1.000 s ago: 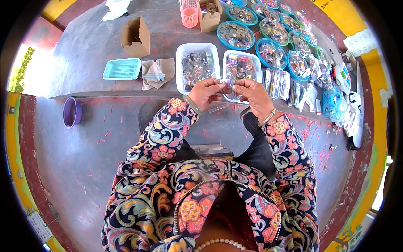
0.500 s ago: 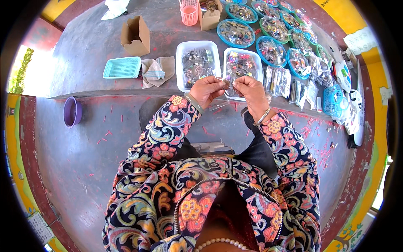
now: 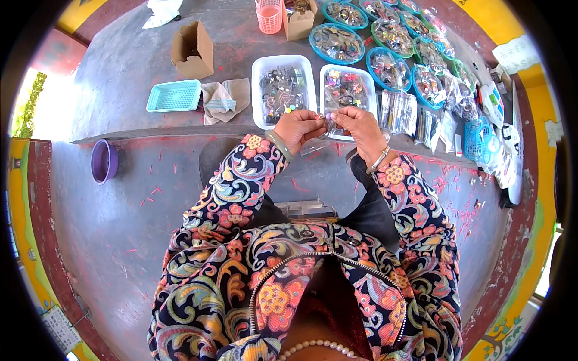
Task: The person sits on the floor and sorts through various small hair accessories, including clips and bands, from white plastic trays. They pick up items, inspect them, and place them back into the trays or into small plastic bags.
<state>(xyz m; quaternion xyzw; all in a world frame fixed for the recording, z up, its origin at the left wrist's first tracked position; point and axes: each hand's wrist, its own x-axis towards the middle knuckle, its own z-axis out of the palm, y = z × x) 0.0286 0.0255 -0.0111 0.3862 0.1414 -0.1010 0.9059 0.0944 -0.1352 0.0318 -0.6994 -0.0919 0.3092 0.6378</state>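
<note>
My left hand (image 3: 299, 129) and my right hand (image 3: 362, 130) meet fingertip to fingertip over the near edge of two white trays. Both are closed in a pinch on a clear plastic bag (image 3: 314, 146), which hangs below the fingers and is hard to make out. A tiny reddish and purple bit shows at the fingertips, too small to name. Behind my left hand, the left white tray (image 3: 257, 90) holds a heap of small dark and coloured trinkets. The right white tray (image 3: 374, 90) holds similar pieces and is partly covered by my right hand.
Blue and green baskets (image 3: 310, 43) of bagged trinkets fill the back right, with flat clear packets (image 3: 397, 114) nearer. Left of the trays lie a beige cloth (image 3: 238, 93), a turquoise basket (image 3: 174, 96) and an open cardboard box (image 3: 201, 65). A purple bucket (image 3: 96, 162) stands at lower left.
My fingertips have drawn closer together, and the right fingers now cover more of the bag. A reddish bit has come into sight at the left fingertips.
</note>
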